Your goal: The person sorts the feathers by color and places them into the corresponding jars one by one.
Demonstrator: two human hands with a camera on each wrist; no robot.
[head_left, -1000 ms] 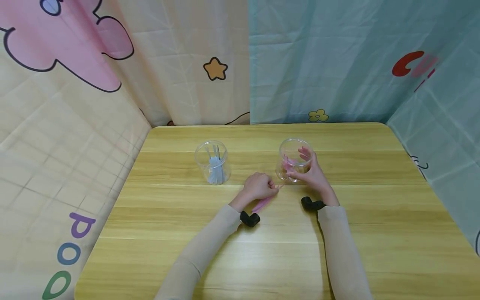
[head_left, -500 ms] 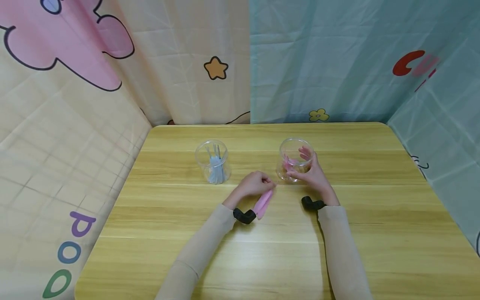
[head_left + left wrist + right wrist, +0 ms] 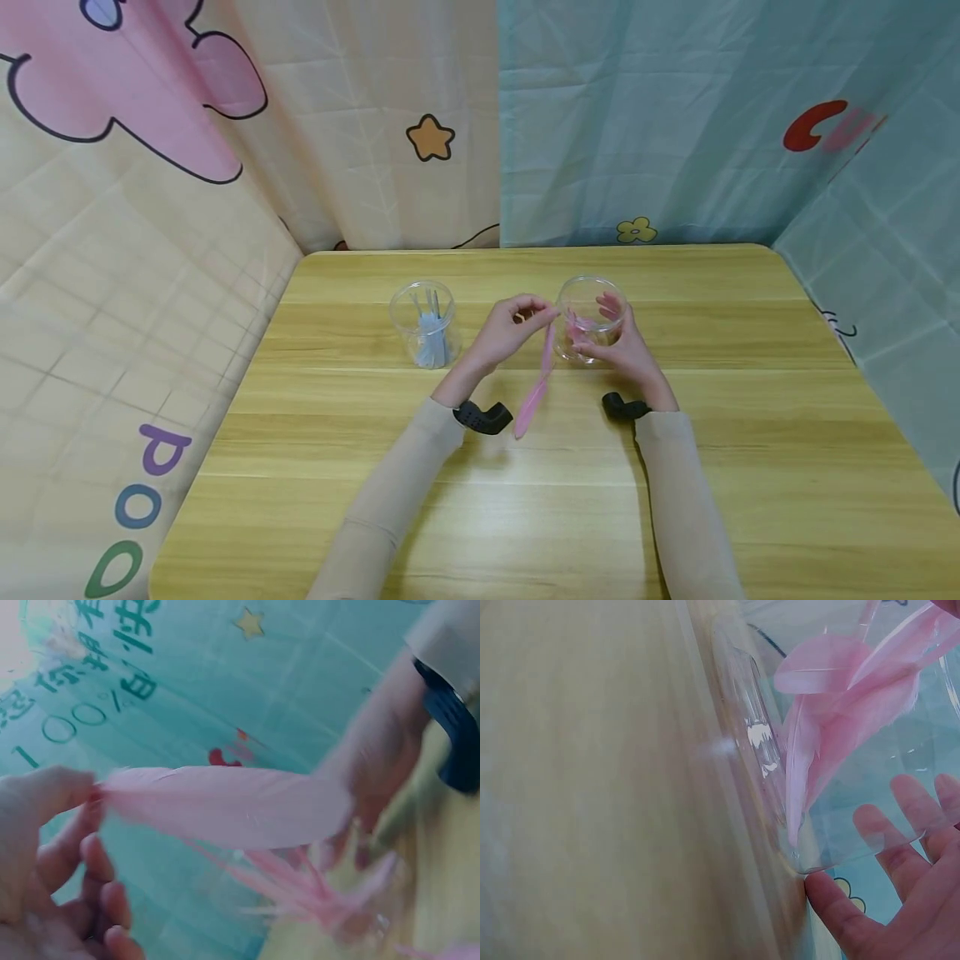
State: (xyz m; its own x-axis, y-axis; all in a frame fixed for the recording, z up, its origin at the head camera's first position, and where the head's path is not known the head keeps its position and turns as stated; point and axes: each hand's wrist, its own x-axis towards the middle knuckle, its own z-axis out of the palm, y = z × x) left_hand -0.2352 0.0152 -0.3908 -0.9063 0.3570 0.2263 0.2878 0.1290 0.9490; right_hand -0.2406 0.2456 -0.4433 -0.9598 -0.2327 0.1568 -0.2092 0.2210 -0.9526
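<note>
While pinched: pink feather (image 3: 536,390); left hand (image 3: 508,327)

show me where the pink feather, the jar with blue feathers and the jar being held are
Pink feather (image 3: 534,398), head view, lower vane.
Blue-feather jar (image 3: 424,327), head view, front wall.
Held jar (image 3: 583,287), head view, rim.

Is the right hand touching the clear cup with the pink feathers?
Touching. In the head view the right hand wraps the clear cup; the right wrist view shows its fingers against the wall.
</note>
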